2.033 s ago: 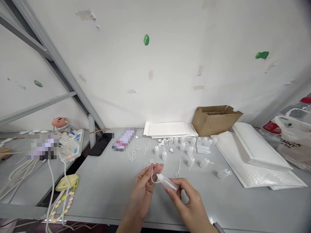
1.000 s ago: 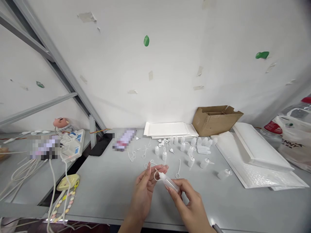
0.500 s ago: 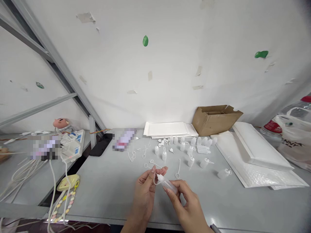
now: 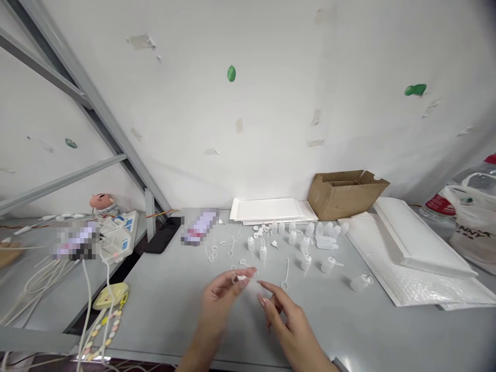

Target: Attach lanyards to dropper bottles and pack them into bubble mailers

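Observation:
Near the front of the grey table, my left hand pinches a small translucent bottle by its white tip end; the bottle is blurred. My right hand is just to the right, its thumb and forefinger apart close to the bottle's other end, holding nothing that shows. Beyond the hands stand several small white bottles, among them one with a ring strap. Loose white ring straps, such as one behind my right hand, and small caps lie around them.
At the back are white envelopes and an open cardboard box. Bubble mailers and a plastic bag lie right. A phone, power strip and cables are left.
My right hand has let go of the bottle and its fingers have opened. My left hand has moved slightly left with the bottle. The view has shifted a little.

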Demonstrator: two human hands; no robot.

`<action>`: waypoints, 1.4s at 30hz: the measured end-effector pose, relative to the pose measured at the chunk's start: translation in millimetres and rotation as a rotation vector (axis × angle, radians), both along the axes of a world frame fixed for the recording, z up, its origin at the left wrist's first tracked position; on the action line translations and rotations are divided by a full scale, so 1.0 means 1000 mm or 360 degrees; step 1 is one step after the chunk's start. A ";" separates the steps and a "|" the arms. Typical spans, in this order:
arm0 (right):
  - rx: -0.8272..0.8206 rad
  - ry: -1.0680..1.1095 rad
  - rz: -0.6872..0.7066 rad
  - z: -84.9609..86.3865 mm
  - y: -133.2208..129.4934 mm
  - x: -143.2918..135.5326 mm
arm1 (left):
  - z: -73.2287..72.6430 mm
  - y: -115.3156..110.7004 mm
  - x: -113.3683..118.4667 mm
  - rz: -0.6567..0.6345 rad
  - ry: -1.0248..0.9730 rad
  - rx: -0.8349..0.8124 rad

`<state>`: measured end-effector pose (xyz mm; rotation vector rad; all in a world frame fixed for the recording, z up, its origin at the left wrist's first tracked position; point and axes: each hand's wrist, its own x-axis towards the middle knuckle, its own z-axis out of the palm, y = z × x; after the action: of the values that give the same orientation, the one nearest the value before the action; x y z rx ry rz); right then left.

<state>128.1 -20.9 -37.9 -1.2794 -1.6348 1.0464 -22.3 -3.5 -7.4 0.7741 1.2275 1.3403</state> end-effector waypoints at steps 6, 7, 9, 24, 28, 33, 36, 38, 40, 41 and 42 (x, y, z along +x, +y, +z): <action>-0.0009 0.0024 -0.0042 -0.001 -0.003 0.003 | 0.005 0.071 -0.047 0.0193 0.0523 0.0301; -0.0009 0.0022 -0.0038 0.000 -0.004 0.002 | 0.002 0.086 -0.051 0.0204 0.0543 0.0310; -0.0021 0.0012 0.0004 0.001 -0.006 0.001 | -0.010 0.112 -0.055 0.0208 0.0573 0.0313; -0.0005 -0.0014 -0.0022 -0.010 -0.009 -0.001 | -0.049 0.143 -0.060 0.0039 0.0798 0.0459; 0.0014 0.0004 -0.0027 -0.009 -0.009 -0.002 | -0.049 0.143 -0.062 0.0026 0.0887 0.0496; -0.0022 0.0009 0.0001 -0.009 -0.008 0.000 | -0.046 0.141 -0.063 0.0032 0.1007 0.0518; -0.0043 -0.0038 0.0040 -0.008 -0.008 0.000 | -0.042 0.139 -0.062 0.0071 0.1103 0.0526; -0.0040 -0.0062 0.0045 -0.007 -0.009 0.001 | -0.038 0.137 -0.061 0.0116 0.1176 0.0541; -0.0013 -0.0103 0.0041 -0.005 -0.010 0.004 | -0.032 0.132 -0.061 0.0180 0.1257 0.0572; 0.0019 -0.0142 0.0037 -0.003 -0.009 0.007 | -0.029 0.129 -0.060 0.0214 0.1300 0.0595; 0.0069 -0.0193 0.0033 0.000 -0.007 0.011 | -0.026 0.125 -0.060 0.0242 0.1344 0.0620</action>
<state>139.3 -28.3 -37.5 -1.3218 -1.7555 0.9571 -82.4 121.6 -33.3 1.6624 1.7093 1.4414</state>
